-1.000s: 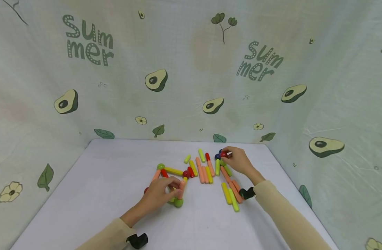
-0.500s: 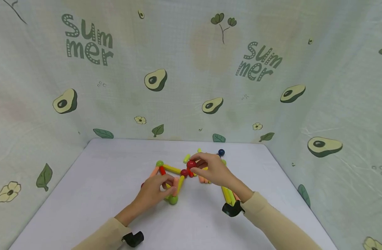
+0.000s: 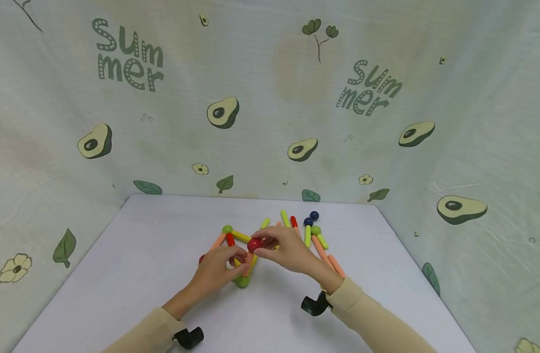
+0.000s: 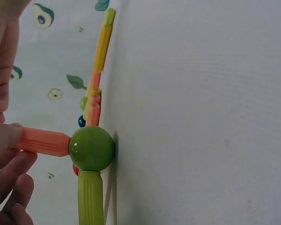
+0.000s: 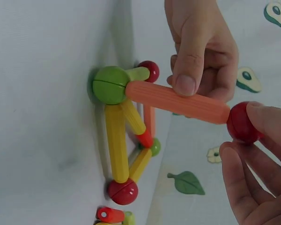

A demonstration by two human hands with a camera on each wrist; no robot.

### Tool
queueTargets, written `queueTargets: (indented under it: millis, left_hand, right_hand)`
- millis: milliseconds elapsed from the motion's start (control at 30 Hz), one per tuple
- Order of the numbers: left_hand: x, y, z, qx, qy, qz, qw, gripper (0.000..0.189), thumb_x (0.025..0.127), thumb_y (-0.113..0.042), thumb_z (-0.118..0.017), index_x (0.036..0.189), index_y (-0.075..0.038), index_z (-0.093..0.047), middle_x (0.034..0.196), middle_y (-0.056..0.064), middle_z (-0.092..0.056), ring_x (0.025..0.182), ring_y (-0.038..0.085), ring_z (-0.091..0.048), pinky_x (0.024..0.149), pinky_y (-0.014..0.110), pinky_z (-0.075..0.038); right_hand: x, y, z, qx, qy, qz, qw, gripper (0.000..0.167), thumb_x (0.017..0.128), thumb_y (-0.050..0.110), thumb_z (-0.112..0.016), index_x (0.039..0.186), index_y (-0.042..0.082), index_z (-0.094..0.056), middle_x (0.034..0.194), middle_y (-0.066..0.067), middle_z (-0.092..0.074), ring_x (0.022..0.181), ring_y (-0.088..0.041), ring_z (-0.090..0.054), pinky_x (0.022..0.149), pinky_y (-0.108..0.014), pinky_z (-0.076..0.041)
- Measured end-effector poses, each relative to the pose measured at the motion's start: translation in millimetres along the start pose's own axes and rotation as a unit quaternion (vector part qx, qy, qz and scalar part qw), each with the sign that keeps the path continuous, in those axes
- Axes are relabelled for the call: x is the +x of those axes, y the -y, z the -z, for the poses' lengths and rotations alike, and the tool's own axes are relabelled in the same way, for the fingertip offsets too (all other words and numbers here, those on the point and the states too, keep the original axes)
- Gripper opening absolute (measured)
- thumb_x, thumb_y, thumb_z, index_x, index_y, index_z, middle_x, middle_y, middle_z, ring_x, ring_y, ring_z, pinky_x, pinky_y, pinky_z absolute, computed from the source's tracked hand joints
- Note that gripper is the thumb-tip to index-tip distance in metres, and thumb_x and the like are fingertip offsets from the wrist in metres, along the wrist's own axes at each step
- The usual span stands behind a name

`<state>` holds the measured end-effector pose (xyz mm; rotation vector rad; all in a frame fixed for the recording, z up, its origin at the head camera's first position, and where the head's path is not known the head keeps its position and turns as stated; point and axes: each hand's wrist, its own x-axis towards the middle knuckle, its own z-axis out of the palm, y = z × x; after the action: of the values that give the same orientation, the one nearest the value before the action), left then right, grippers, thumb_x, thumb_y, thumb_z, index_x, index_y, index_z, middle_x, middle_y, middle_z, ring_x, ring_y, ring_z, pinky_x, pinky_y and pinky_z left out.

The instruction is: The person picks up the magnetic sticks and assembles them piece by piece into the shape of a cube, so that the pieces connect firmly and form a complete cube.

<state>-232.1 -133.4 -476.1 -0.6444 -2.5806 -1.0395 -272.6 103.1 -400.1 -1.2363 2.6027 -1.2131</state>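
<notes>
My left hand [image 3: 218, 269] pinches an orange magnetic stick [image 5: 178, 103] near its middle. The stick stands up from a green ball [image 5: 107, 85] at the near corner of a flat frame. Between the right hand's [image 3: 289, 250] thumb and fingers is a red ball [image 3: 254, 245], which touches the stick's upper end in the right wrist view. The frame on the table joins yellow [image 5: 117, 143], orange, red and lime sticks with balls at its corners. One corner is another red ball [image 5: 123, 191]. In the head view the hands hide part of the frame.
Loose sticks lie right of the frame, among them an orange stick [image 3: 337, 266] and a lime stick [image 3: 307, 237]. Two dark blue balls [image 3: 314, 215] and a green ball [image 3: 316, 230] are at the back right. Patterned cloth [image 3: 261, 98] hangs behind the white table [image 3: 164, 235].
My right hand has brought the red ball left from the back-right pile to the top of the orange stick. The left hand, still pinching the stick, has shifted slightly left.
</notes>
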Motion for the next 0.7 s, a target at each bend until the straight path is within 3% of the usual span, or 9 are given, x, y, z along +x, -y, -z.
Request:
queueTargets:
  millis: [500,700]
  left_hand:
    - [-4.5,2.9,9.0,0.012,0.006,0.022,0.9997,0.023,0.086,-0.025,-0.091,0.1,-0.027,-0.074,0.089,-0.021,-0.071,0.087,0.01,-0.068,0.07,0.024,-0.056]
    - [-7.5,6.1,15.3,0.015,-0.008,0.021,0.9996,0.03,0.085,-0.029,-0.092,0.109,-0.029,-0.074,0.096,-0.023,-0.07,0.087,0.002,-0.063,0.073,0.026,-0.056]
  right_hand:
    - [3.6,0.1,-7.0,0.021,0.016,0.031,0.9992,0.031,0.097,0.013,-0.08,0.128,0.009,-0.074,0.117,-0.002,-0.077,0.094,-0.009,-0.074,0.083,-0.024,-0.061]
    - [5.3,0.8,-11.6,0.038,0.01,0.032,0.9987,0.03,0.097,0.014,-0.08,0.126,0.009,-0.074,0.116,-0.005,-0.077,0.095,-0.014,-0.075,0.082,-0.026,-0.062]
